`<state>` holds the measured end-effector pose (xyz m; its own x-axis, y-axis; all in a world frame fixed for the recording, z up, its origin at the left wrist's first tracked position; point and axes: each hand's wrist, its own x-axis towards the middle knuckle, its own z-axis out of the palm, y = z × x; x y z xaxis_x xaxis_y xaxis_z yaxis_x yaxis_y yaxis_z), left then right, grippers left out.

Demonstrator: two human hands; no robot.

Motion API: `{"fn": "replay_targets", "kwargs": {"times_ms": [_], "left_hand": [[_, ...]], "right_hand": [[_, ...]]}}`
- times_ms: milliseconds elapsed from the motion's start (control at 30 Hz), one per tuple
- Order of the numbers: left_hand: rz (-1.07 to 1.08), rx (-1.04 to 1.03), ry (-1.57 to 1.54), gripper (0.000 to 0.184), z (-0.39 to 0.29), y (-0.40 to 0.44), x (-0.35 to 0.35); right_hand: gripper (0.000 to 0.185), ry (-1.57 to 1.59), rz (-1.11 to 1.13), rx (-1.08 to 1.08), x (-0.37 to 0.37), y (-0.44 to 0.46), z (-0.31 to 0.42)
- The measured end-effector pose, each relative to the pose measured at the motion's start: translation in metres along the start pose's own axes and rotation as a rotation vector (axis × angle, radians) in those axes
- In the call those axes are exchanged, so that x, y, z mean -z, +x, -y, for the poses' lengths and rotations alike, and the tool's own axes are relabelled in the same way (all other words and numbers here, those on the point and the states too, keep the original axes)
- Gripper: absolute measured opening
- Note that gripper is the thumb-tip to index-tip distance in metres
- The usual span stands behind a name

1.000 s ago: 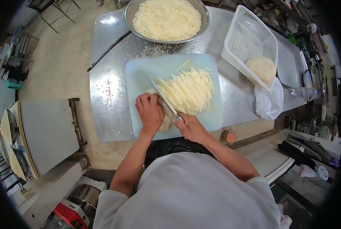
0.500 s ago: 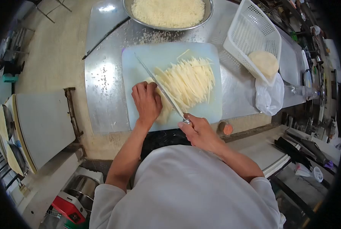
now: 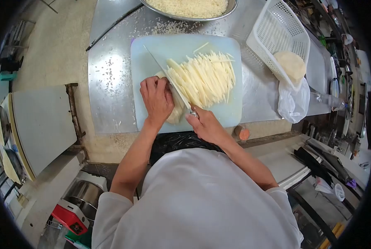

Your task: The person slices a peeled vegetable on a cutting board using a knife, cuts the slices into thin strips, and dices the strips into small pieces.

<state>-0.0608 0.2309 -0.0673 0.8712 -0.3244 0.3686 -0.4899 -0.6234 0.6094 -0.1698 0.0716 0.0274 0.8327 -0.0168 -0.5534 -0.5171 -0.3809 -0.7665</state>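
On a pale translucent cutting board (image 3: 146, 56), my left hand (image 3: 157, 99) presses a pale vegetable piece (image 3: 176, 114), fingers bent over it. My right hand (image 3: 208, 125) is closed round the handle of a long knife (image 3: 162, 67). Its blade slants away to the upper left, passing close beside the left fingers and along the right side of the piece. A heap of thin, cream-coloured strips (image 3: 204, 79) lies right of the blade. One loose strip rests above the heap. The left hand covers part of the piece, so its exact kind is unclear.
A metal bowl (image 3: 185, 18) of pale shreds stands at the far edge of the steel table (image 3: 110, 108). Shreds lie scattered nearby. At right, a white perforated basket (image 3: 258, 35) holds a round pale piece (image 3: 291, 66). A plastic bag (image 3: 294, 101) and a small jar (image 3: 241, 133) are nearer.
The view has shifted, so the table sits higher in the picture. The blade now lies lower and closer along the piece. Both hands keep their hold.
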Motion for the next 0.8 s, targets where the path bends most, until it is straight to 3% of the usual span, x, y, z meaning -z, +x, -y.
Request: {"fn": "replay_targets", "kwargs": {"times_ms": [167, 300, 467, 667, 800], "left_hand": [[-0.012, 0.011, -0.019, 0.030, -0.002, 0.001, 0.000], [-0.021, 0.015, -0.017, 0.027, -0.003, 0.002, 0.000], [-0.028, -0.001, -0.049, 0.027, 0.000, 0.005, -0.001], [-0.007, 0.028, -0.048, 0.028, -0.001, 0.001, 0.000], [0.006, 0.032, -0.074, 0.028, -0.001, 0.001, 0.001]], "right_hand": [[0.057, 0.102, 0.098, -0.186, 0.026, -0.046, 0.042], [0.059, 0.059, 0.030, -0.034, 0.004, -0.017, 0.005], [0.055, 0.096, 0.060, -0.138, 0.018, -0.037, 0.033], [0.050, 0.035, 0.018, -0.011, -0.003, -0.004, 0.000], [0.048, 0.073, 0.065, -0.105, 0.015, -0.024, 0.030]]}}
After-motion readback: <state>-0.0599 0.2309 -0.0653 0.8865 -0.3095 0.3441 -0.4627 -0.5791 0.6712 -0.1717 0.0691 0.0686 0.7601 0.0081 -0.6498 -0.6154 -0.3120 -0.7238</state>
